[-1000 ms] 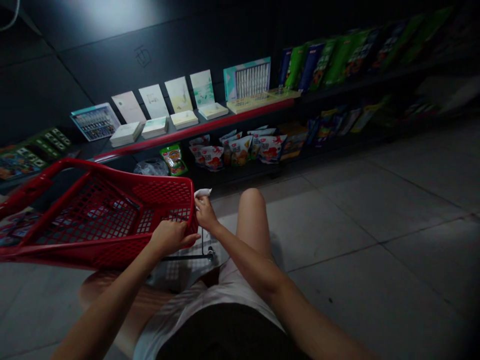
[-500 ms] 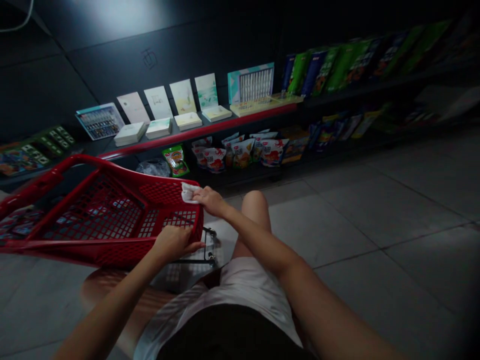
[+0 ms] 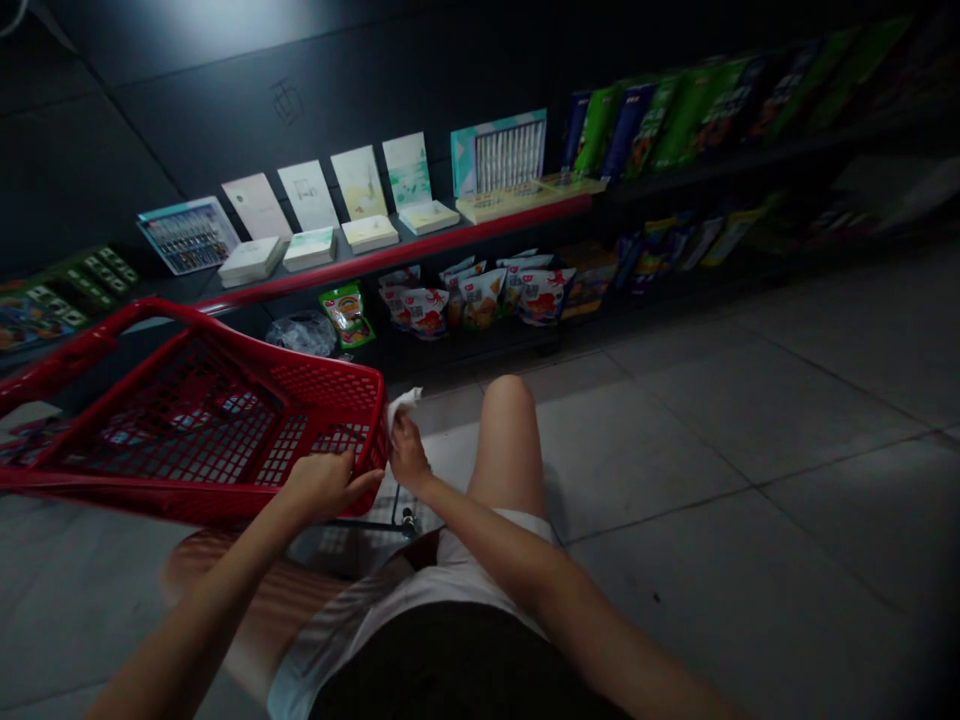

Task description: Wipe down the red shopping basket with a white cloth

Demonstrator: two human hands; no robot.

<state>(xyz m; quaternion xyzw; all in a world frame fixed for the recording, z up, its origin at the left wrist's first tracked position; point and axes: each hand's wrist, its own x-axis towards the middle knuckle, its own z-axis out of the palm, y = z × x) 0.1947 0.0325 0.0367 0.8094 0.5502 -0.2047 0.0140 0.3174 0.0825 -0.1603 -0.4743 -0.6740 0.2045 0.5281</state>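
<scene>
A red plastic shopping cart (image 3: 225, 500) stands in front of me, its basket end close to my knees. Over the near rim at that end my left hand (image 3: 322, 485) is closed, with the thumb lying along the outside. My right hand (image 3: 407, 455) pinches a white cloth (image 3: 405, 402) against the outer face of the basket's end. One corner of the cloth sticks up above the fingers; the rest is partly hidden by them.
Behind the cart runs a low shelf with a red edge (image 3: 420, 246), carrying notebooks (image 3: 370, 232) and boxed pens (image 3: 510, 155). Snack bags (image 3: 480, 297) fill the lower shelf. Tall green and blue packages (image 3: 630, 125) stand to the right. Grey floor tiles (image 3: 675, 420) spread at right.
My right hand with the white cloth has moved from the far corner's top rim down to the outside of the cart's end. The cart and my left hand have shifted slightly left in view.
</scene>
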